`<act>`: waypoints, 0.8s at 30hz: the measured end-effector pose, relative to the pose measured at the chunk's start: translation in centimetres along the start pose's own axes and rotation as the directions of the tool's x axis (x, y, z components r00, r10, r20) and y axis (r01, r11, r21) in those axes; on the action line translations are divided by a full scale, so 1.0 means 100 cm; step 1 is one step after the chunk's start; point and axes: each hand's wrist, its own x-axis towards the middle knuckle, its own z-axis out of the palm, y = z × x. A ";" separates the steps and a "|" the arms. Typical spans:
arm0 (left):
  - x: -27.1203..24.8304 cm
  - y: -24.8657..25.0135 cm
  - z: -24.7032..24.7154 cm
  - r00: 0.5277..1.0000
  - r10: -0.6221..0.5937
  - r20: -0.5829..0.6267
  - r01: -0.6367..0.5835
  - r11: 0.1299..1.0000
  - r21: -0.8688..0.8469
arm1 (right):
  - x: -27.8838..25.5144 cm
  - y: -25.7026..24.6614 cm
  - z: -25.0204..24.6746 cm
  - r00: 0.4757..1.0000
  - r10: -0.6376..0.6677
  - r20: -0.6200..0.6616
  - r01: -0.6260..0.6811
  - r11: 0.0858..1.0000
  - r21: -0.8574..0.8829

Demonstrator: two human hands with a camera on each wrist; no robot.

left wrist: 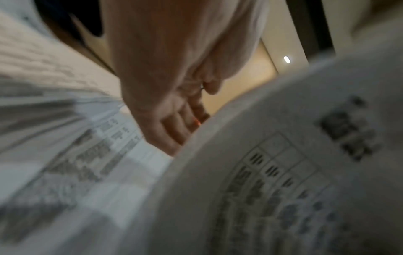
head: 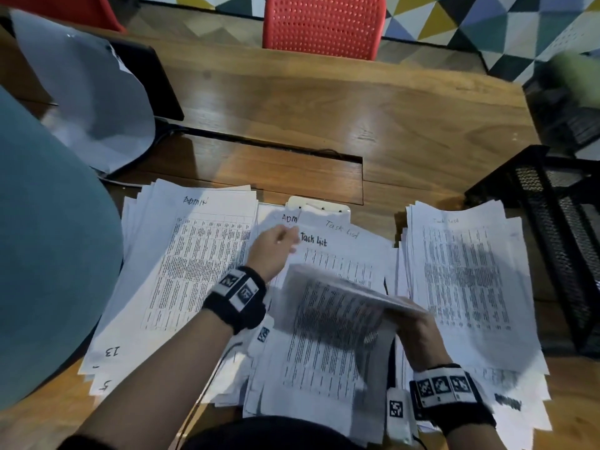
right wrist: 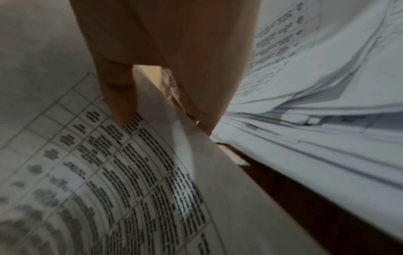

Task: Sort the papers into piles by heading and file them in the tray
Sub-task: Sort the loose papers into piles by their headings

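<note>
Three paper piles lie side by side on the table. The left pile [head: 194, 254] is headed "Admit", the middle pile [head: 328, 251] "Task List", and the right pile's [head: 464, 280] heading is too faint to read. My right hand [head: 418, 332] pinches a printed sheet [head: 341, 303] lifted and curled above the middle pile; its thumb [right wrist: 122, 103] presses the printed side [right wrist: 130, 181]. My left hand [head: 276, 245] rests at the middle pile's top left corner. Its fingers [left wrist: 174, 127] lie straight, with their tips hidden behind the curled sheet [left wrist: 283, 172]. The black mesh tray [head: 552, 222] stands at the right.
A white clipboard edge [head: 319, 203] shows behind the middle pile. A red chair [head: 324, 24] stands beyond the wooden table [head: 357, 108]. A dark screen draped with grey paper [head: 97, 92] sits at the back left, and a teal rounded shape [head: 48, 254] crowds the left edge.
</note>
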 end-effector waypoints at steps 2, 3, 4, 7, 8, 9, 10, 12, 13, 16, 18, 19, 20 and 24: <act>0.023 -0.003 0.000 0.987 0.145 -0.074 -0.113 0.939 0.324 | 0.001 0.001 0.000 1.000 0.014 0.021 -0.013 0.999 -0.032; 0.033 -0.005 0.000 0.980 0.192 -0.046 -0.150 0.876 0.458 | 0.006 -0.002 0.001 0.998 0.056 0.025 -0.056 0.998 0.006; 0.042 -0.005 0.001 0.977 0.212 -0.009 -0.171 0.812 0.558 | 0.005 -0.010 0.004 0.995 0.094 0.030 -0.096 0.994 0.048; 0.054 -0.002 0.004 0.966 0.257 0.036 -0.214 0.712 0.668 | 0.010 -0.005 -0.001 0.978 -0.090 0.187 0.056 0.982 0.182; 0.054 -0.001 0.005 0.961 0.273 0.040 -0.234 0.730 0.643 | 0.008 -0.006 -0.001 0.987 -0.057 0.153 0.044 0.995 0.089; 0.052 0.000 0.005 0.957 0.288 0.041 -0.253 0.757 0.602 | 0.004 -0.009 0.000 0.993 0.051 0.110 -0.059 0.996 0.070; 0.048 0.002 0.005 0.949 0.311 0.040 -0.280 0.782 0.557 | 0.002 -0.008 -0.001 0.999 0.036 0.005 -0.036 0.998 0.059; 0.037 0.005 0.006 0.925 0.377 0.043 -0.353 0.816 0.457 | 0.001 0.003 -0.003 0.998 0.022 -0.058 -0.018 0.997 0.072; 0.030 0.007 0.005 0.913 0.403 0.056 -0.392 0.834 0.388 | 0.001 0.004 -0.001 0.995 -0.001 -0.103 0.008 0.998 0.066; 0.007 0.011 -0.002 0.915 0.375 0.148 -0.394 0.910 0.131 | 0.005 -0.001 0.001 0.982 -0.032 -0.187 0.053 0.993 0.106; -0.005 0.011 -0.008 0.931 0.309 0.194 -0.299 0.951 -0.082 | 0.004 -0.006 0.004 0.981 -0.030 -0.193 0.044 0.997 0.068; -0.008 0.009 -0.010 0.936 0.292 0.199 -0.263 0.951 -0.161 | 0.005 -0.008 0.005 0.978 -0.011 -0.210 0.015 1.000 0.016; -0.010 0.007 -0.012 0.939 0.283 0.194 -0.241 0.947 -0.214 | 0.006 -0.008 0.005 0.967 0.003 -0.254 -0.014 0.999 -0.039; -0.011 0.003 -0.012 0.971 0.212 0.111 -0.179 0.951 -0.252 | 0.004 -0.013 0.013 0.959 -0.095 -0.267 0.062 0.990 -0.128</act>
